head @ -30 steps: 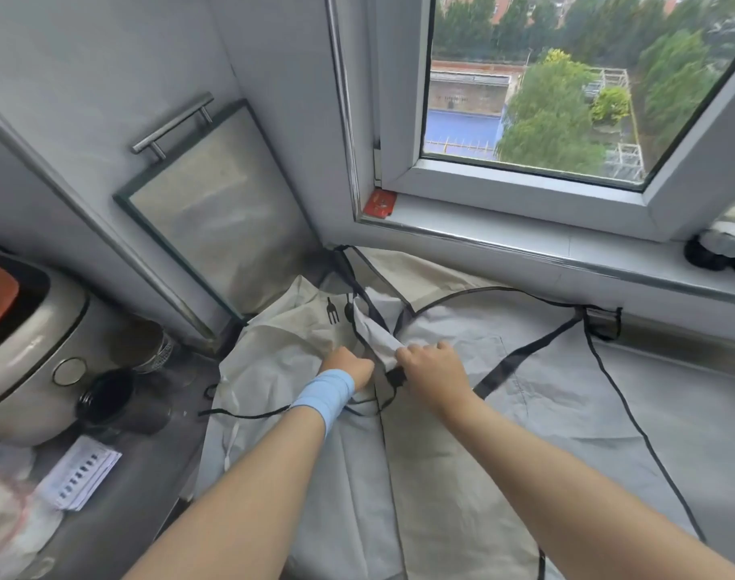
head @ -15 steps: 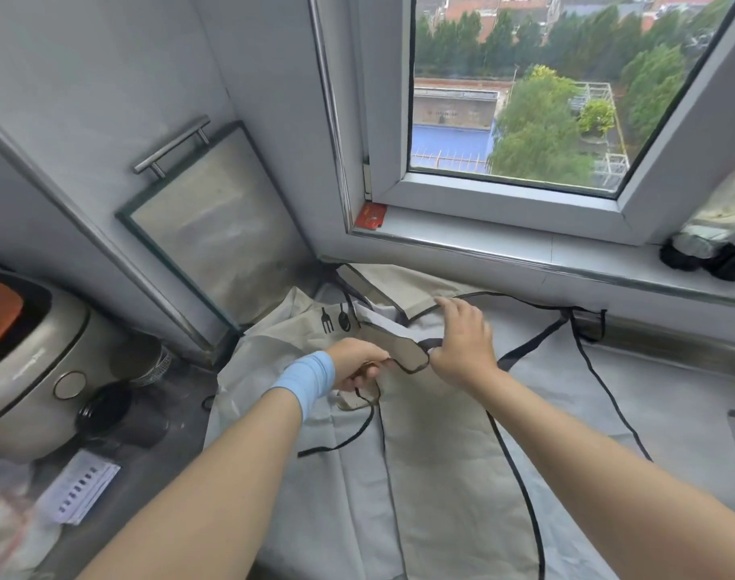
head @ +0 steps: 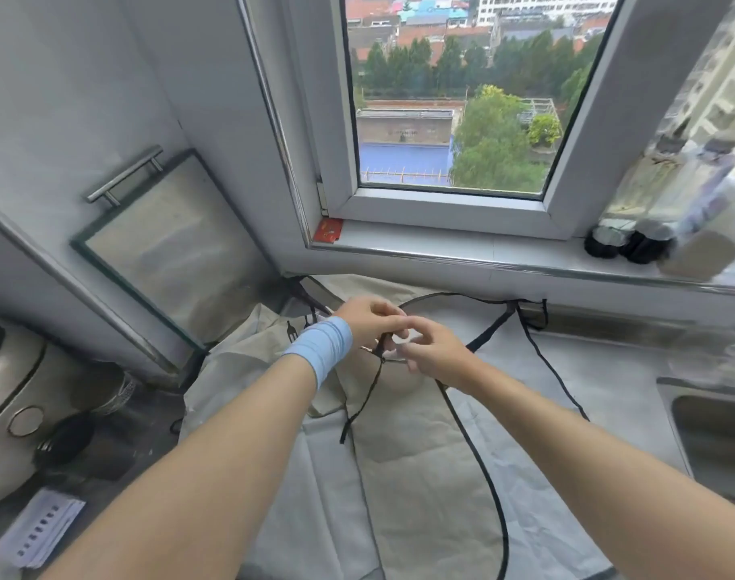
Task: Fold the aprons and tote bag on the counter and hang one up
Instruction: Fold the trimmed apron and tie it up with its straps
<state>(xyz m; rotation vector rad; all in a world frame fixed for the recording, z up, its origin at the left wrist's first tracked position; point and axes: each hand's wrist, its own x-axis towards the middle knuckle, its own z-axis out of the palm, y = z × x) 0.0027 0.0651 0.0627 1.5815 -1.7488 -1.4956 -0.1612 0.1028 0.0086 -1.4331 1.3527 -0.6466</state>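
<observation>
Left hand (head: 370,324) pinched the strap (head: 365,395) of the apron (head: 420,475); right hand (head: 439,351) blurred, grip unclear. Tidying straps, I'd judge; next, tuck them flat.

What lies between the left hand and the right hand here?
In the head view, a black apron strap, gripped by the left hand, hangs between it and the right hand.

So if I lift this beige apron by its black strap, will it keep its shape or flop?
It will probably flop: the apron lies creased and draped flat on the counter. The black strap hangs limp from the left hand, so it is likely light and unstiffened.
</observation>
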